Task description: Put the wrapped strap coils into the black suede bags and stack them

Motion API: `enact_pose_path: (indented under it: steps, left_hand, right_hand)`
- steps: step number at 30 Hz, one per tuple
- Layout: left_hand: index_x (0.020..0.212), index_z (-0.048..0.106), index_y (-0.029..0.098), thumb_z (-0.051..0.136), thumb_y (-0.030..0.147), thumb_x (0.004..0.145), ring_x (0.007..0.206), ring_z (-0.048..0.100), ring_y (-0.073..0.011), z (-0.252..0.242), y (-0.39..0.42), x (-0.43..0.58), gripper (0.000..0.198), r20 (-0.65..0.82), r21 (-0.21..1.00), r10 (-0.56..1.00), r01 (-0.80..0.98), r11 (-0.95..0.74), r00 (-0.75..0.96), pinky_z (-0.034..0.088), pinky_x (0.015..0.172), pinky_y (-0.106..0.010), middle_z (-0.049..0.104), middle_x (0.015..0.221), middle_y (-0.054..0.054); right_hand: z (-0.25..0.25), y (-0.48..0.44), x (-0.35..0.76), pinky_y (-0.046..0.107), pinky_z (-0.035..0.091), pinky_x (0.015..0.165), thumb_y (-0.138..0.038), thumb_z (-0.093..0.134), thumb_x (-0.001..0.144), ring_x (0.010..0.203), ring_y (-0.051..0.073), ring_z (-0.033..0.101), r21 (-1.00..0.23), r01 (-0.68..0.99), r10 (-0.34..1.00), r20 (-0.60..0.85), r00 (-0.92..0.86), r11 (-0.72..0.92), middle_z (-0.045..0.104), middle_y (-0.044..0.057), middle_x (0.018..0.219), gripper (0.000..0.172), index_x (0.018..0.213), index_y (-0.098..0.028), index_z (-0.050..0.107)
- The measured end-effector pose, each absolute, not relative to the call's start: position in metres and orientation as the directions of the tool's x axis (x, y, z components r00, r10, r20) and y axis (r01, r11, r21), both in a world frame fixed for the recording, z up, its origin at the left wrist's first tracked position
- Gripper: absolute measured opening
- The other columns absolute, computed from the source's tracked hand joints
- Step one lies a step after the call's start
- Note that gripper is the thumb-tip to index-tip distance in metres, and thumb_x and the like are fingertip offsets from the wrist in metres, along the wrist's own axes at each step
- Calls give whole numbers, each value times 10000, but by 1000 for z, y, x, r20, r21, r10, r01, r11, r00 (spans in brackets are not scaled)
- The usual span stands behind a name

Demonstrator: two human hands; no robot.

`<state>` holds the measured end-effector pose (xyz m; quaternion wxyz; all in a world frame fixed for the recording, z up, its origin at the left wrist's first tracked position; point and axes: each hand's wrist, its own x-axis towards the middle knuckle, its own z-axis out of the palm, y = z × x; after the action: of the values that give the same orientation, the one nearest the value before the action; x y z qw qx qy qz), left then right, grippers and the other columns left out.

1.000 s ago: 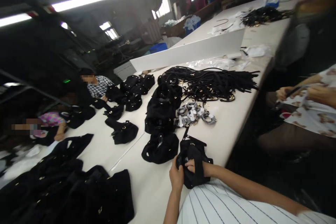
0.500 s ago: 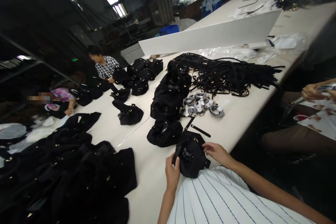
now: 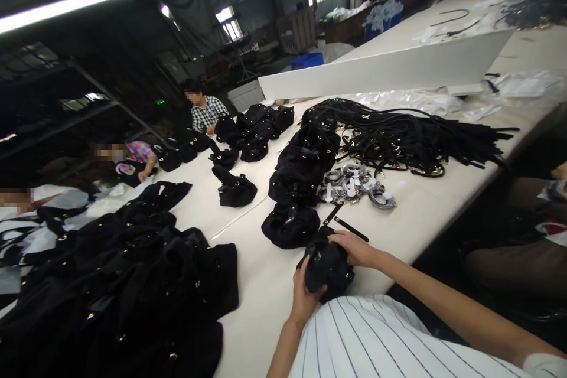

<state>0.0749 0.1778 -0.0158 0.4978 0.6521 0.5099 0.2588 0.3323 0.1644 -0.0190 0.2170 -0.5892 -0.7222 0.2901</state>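
Note:
A small black fabric bag [image 3: 330,269] with gold-coloured fittings lies at the table edge, close to my body. My left hand [image 3: 305,292] grips its near left side, thumb on top and the other fingers partly under the cloth. On the upper right of the bag rests my right hand [image 3: 354,247], its fingers closed over the rim. Just beyond are two short black straps [image 3: 352,229] with metal ends. Another black bag [image 3: 290,225] sits to the left of them, and several coiled clear-wrapped straps [image 3: 352,180] lie behind.
Long black straps [image 3: 411,136] are heaped at the back right. A big pile of black bags [image 3: 133,283] covers the left, with single bags [image 3: 237,189] in the middle. A white board [image 3: 385,68] stands across the table [image 3: 261,289]. Co-workers [image 3: 206,109] sit along the far left; another person's legs [image 3: 509,266] are at right.
The bag has been turned and tipped between my hands. My right hand has moved from its right side to its upper edge. The camera view has swung left.

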Motion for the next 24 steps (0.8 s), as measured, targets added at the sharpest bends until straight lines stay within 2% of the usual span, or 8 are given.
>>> enact_pose_path:
  steps: [2, 4, 9, 14, 17, 20, 22, 24]
  left_hand:
    - [1264, 617, 160, 817, 382, 627, 1265, 554, -352, -8, 182, 77, 703, -161, 945, 924, 325, 42, 348, 444, 1102, -469, 650, 1294, -156]
    - [1260, 611, 153, 760, 431, 705, 1201, 601, -337, 5, 188, 75, 638, -163, 956, 932, 285, 68, 324, 475, 1065, -465, 683, 1236, -151]
    - [1336, 533, 218, 579, 512, 864, 1274, 558, -264, 70, 212, 67, 557, -53, 987, 996, 155, 42, 66, 434, 1113, -393, 630, 1332, -105]
    - [1288, 551, 209, 554, 524, 884, 1215, 591, -273, 112, 233, 53, 513, 133, 990, 983, 70, -125, -125, 514, 1031, -447, 627, 1274, -125]
    - [1260, 574, 208, 570, 532, 870, 1162, 619, -270, 99, 228, 38, 507, 91, 992, 985, 100, -76, -150, 558, 976, -444, 632, 1246, -122]
    - [1255, 572, 200, 590, 563, 837, 1138, 633, -278, 60, 214, 20, 553, -12, 992, 984, 119, 34, -176, 584, 938, -422, 629, 1257, -132]
    - [1243, 570, 173, 609, 591, 802, 1121, 641, -298, 29, 203, 9, 609, -93, 987, 976, 111, 117, -195, 600, 902, -421, 630, 1247, -158]
    - [1218, 576, 152, 619, 613, 770, 1103, 652, -315, 1, 192, 0, 644, -165, 977, 959, 95, 191, -229, 610, 865, -419, 636, 1228, -181]
  right_hand:
    - [-8, 165, 335, 401, 461, 960, -119, 628, 641, 1061, 277, 602, -754, 644, 980, -5, -200, 128, 686, 86, 1071, 393, 1028, -179, 668]
    - [10, 158, 332, 346, 494, 818, -220, 682, 688, 879, 237, 622, -821, 565, 993, 15, -119, 80, 679, 43, 908, 209, 893, -186, 659]
    - [77, 151, 316, 317, 513, 777, -438, 752, 742, 859, 230, 629, -937, 347, 989, 88, 119, 41, 693, 26, 906, 328, 965, -212, 669]
    - [135, 185, 312, 330, 514, 780, -513, 725, 759, 826, 227, 613, -865, 474, 875, 349, 335, 164, 672, 44, 863, 378, 961, -203, 647]
    - [144, 208, 309, 357, 509, 828, -468, 670, 821, 865, 236, 613, -777, 571, 747, 541, 387, 266, 656, 60, 876, 273, 902, -213, 615]
    - [128, 231, 302, 383, 492, 917, -404, 648, 858, 971, 251, 602, -710, 631, 659, 640, 394, 313, 657, 88, 975, 199, 916, -220, 598]
    - [103, 248, 295, 378, 484, 933, -377, 642, 863, 1006, 255, 592, -687, 676, 673, 634, 380, 266, 651, 99, 1014, 170, 885, -216, 593]
    - [74, 264, 284, 353, 485, 906, -338, 644, 859, 1019, 253, 595, -668, 732, 787, 519, 334, 130, 651, 95, 1043, 137, 889, -211, 602]
